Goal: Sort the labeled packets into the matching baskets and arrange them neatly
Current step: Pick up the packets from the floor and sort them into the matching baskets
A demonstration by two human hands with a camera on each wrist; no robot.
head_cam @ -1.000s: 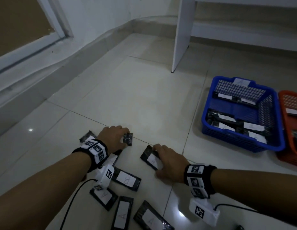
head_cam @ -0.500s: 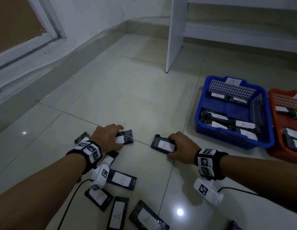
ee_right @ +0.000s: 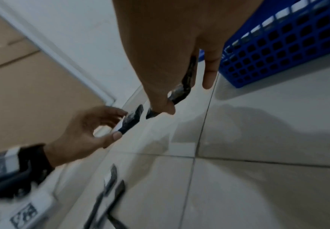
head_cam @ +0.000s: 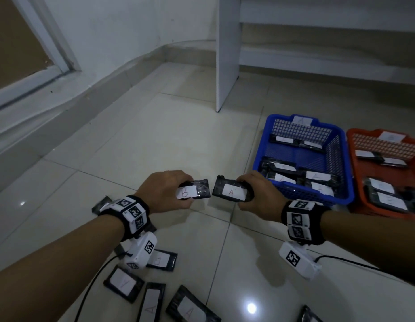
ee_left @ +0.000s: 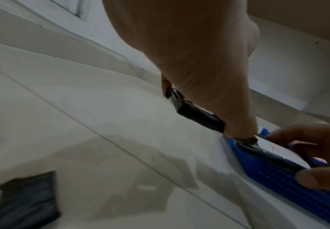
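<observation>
Between both grips — A packet (head_cam: 232,192), B packet (head_cam: 194,191)

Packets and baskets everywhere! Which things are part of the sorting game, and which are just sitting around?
Part of the job:
- B packet in the left hand
- A packet in the right hand
- blue basket
- orange basket
- loose packets on the floor

Just there:
- white furniture panel
- door frame

Tiled floor (head_cam: 155,145) bears blue basket (head_cam: 341,198), orange basket (head_cam: 351,145), perhaps six loose packets (head_cam: 124,283).
</observation>
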